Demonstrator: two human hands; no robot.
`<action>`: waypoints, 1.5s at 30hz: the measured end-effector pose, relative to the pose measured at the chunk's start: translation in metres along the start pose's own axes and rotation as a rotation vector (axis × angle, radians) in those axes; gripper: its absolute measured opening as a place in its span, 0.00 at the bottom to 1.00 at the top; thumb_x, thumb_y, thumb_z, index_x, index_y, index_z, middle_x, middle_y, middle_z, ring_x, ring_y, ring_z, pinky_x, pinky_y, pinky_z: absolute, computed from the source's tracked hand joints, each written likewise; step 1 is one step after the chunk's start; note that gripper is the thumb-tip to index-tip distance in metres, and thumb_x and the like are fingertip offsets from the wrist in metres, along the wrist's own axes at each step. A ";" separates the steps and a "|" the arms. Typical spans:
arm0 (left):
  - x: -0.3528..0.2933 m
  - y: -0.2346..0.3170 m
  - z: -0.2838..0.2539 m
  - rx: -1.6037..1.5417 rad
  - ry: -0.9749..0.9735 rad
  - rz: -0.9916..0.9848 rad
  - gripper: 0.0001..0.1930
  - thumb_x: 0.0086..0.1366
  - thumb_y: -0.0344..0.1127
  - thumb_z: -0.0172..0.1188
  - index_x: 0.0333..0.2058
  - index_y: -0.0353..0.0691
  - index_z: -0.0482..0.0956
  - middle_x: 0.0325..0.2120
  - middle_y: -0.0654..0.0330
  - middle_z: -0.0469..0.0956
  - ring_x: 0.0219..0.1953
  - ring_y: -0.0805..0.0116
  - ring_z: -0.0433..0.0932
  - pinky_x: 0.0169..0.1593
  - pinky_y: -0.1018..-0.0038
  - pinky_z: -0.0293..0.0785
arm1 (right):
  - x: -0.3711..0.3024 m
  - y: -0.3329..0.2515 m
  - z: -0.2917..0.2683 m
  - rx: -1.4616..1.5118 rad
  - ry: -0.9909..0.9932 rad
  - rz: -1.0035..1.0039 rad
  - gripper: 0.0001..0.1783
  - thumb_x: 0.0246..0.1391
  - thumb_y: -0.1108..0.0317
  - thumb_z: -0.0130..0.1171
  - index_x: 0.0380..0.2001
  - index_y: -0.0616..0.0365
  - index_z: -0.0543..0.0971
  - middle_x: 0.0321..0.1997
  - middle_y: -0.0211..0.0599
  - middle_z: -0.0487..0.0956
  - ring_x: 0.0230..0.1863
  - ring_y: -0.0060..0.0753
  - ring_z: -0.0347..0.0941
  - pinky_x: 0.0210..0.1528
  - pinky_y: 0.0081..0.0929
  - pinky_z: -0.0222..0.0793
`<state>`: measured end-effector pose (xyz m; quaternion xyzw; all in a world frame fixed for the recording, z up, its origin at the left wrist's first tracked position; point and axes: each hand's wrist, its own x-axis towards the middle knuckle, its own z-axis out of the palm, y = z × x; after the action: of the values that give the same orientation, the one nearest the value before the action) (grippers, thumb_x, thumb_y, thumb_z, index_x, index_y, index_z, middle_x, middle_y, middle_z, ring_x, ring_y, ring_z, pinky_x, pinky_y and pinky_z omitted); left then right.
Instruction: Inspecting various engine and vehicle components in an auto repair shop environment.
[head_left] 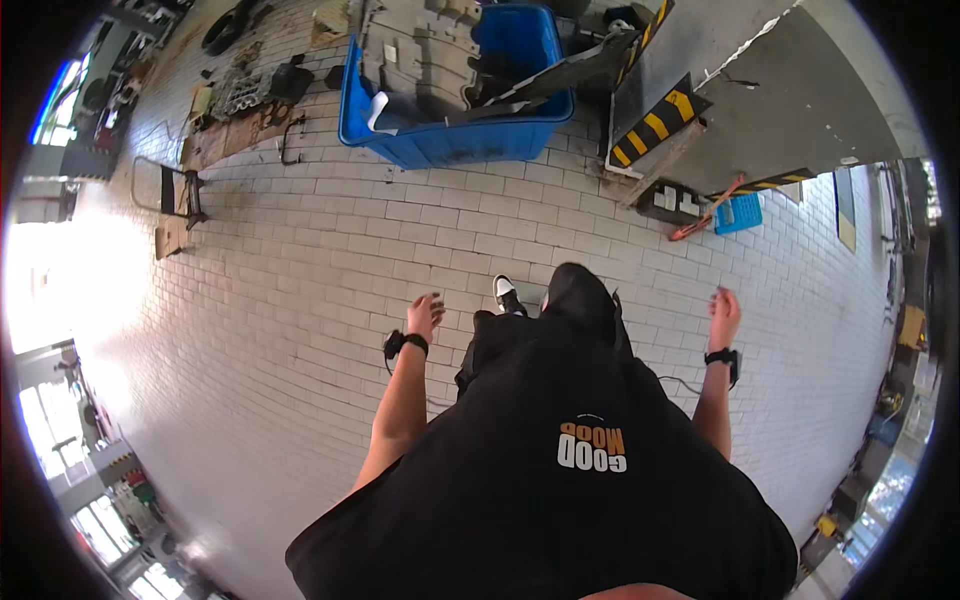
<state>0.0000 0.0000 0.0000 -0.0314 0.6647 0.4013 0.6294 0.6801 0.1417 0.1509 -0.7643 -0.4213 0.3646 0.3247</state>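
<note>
My left hand (pixel 425 313) hangs over the tiled floor beside my body, its fingers loose and apart, with nothing in it. My right hand (pixel 724 316) is held out on the other side, fingers slightly bent and no object in the palm. Each wrist wears a black strap with a small device, the left one (pixel 403 345) and the right one (pixel 725 360); thin cables trail from them. One white-and-black shoe (pixel 506 293) shows ahead of my dark trousers. Neither hand touches anything.
Ahead stands a blue bin (pixel 455 143) holding grey panels (pixel 415 50). A grey wall with yellow-black striped edging (pixel 655 128) rises at front right, near an orange-red long-handled tool (pixel 708 208) and a blue basket (pixel 738 214). A folding chair (pixel 180 190) and metal parts (pixel 248 92) lie left.
</note>
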 end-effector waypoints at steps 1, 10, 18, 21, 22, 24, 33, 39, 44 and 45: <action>-0.029 0.022 0.022 0.039 -0.033 0.041 0.14 0.69 0.42 0.53 0.48 0.44 0.76 0.31 0.64 0.80 0.32 0.70 0.79 0.36 0.75 0.74 | -0.013 -0.026 0.000 0.051 0.054 -0.039 0.15 0.62 0.64 0.56 0.48 0.60 0.78 0.42 0.34 0.81 0.43 0.23 0.77 0.47 0.19 0.72; 0.016 0.184 0.161 0.239 -0.130 0.192 0.13 0.70 0.43 0.52 0.46 0.43 0.78 0.32 0.64 0.80 0.33 0.74 0.79 0.35 0.79 0.71 | 0.142 -0.275 0.220 0.048 -0.071 -0.557 0.22 0.60 0.62 0.60 0.54 0.62 0.73 0.54 0.43 0.75 0.53 0.35 0.73 0.51 0.30 0.71; 0.012 0.260 0.217 0.151 0.040 0.194 0.15 0.70 0.42 0.52 0.47 0.40 0.77 0.32 0.64 0.78 0.35 0.73 0.80 0.36 0.78 0.73 | 0.238 -0.418 0.290 -0.120 0.078 -1.007 0.40 0.46 0.53 0.71 0.60 0.56 0.67 0.61 0.54 0.64 0.61 0.55 0.61 0.59 0.46 0.63; 0.020 0.299 0.240 0.101 -0.006 0.231 0.14 0.70 0.40 0.52 0.48 0.39 0.77 0.32 0.63 0.78 0.35 0.73 0.79 0.37 0.79 0.73 | 0.244 -0.433 0.294 -0.178 0.133 -1.019 0.41 0.44 0.54 0.72 0.59 0.56 0.68 0.60 0.52 0.64 0.61 0.53 0.60 0.59 0.46 0.63; 0.023 0.312 0.249 0.097 0.005 0.224 0.14 0.70 0.40 0.52 0.48 0.39 0.77 0.32 0.63 0.78 0.35 0.73 0.79 0.37 0.79 0.73 | 0.245 -0.436 0.292 -0.207 0.124 -0.986 0.41 0.42 0.54 0.74 0.58 0.57 0.69 0.59 0.51 0.64 0.59 0.52 0.60 0.58 0.46 0.63; 0.031 0.334 0.266 0.126 -0.046 0.248 0.14 0.71 0.40 0.52 0.47 0.39 0.77 0.33 0.64 0.79 0.35 0.73 0.79 0.37 0.79 0.72 | 0.250 -0.440 0.293 -0.202 0.140 -0.964 0.41 0.41 0.54 0.75 0.57 0.57 0.69 0.58 0.49 0.65 0.59 0.51 0.60 0.58 0.45 0.63; 0.114 0.409 0.307 0.244 -0.243 0.268 0.13 0.71 0.41 0.52 0.46 0.39 0.77 0.33 0.64 0.79 0.34 0.75 0.78 0.36 0.79 0.71 | 0.262 -0.444 0.303 -0.162 0.098 -0.778 0.46 0.39 0.53 0.76 0.60 0.59 0.67 0.58 0.47 0.69 0.59 0.49 0.65 0.59 0.42 0.63; 0.164 0.432 0.321 0.261 -0.345 0.215 0.13 0.71 0.40 0.51 0.47 0.39 0.76 0.34 0.62 0.80 0.34 0.74 0.78 0.37 0.78 0.71 | 0.259 -0.454 0.304 -0.174 0.085 -0.761 0.42 0.40 0.57 0.76 0.58 0.59 0.69 0.55 0.44 0.72 0.57 0.46 0.67 0.59 0.40 0.63; 0.173 0.433 0.336 0.255 -0.414 0.178 0.15 0.71 0.39 0.51 0.52 0.39 0.74 0.39 0.63 0.81 0.35 0.74 0.77 0.39 0.78 0.72 | 0.265 -0.459 0.300 -0.231 0.047 -0.731 0.44 0.36 0.58 0.78 0.57 0.59 0.70 0.54 0.43 0.73 0.56 0.46 0.69 0.59 0.40 0.63; 0.173 0.431 0.340 0.248 -0.409 0.173 0.15 0.71 0.39 0.51 0.52 0.39 0.74 0.39 0.63 0.81 0.35 0.74 0.77 0.39 0.78 0.72 | 0.265 -0.461 0.299 -0.227 0.018 -0.707 0.44 0.35 0.58 0.78 0.57 0.59 0.70 0.54 0.44 0.73 0.56 0.46 0.69 0.58 0.40 0.64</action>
<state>0.0046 0.5663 0.1024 0.1850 0.5678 0.3671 0.7131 0.3448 0.6320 0.2893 -0.6061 -0.6940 0.1740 0.3473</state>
